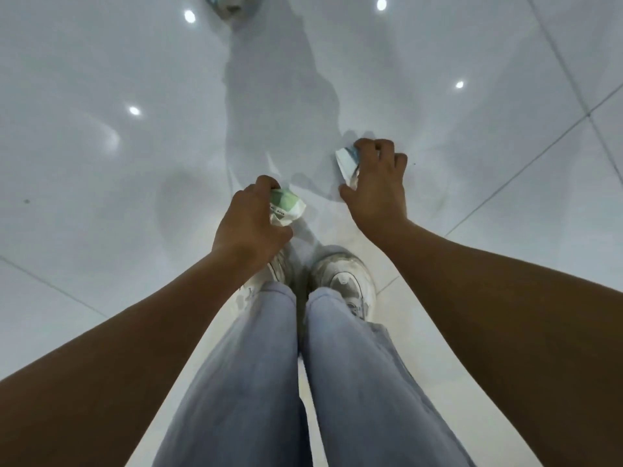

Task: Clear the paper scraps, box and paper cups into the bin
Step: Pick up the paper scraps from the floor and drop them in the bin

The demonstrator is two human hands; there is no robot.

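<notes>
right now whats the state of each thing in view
left hand: fingers curled round a green and white crumpled paper
right hand: fingers curled round a blue and white crumpled paper
object at top edge: on the floor, cut off, unclear

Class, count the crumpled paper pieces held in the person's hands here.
2: a green-and-white crumpled paper in the left hand, a blue-and-white one in the right hand. More may be hidden inside either fist.

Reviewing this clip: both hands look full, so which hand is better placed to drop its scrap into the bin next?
Probably the left hand: its green scrap is lifted, while the right hand holds its blue scrap down at the floor.
</notes>
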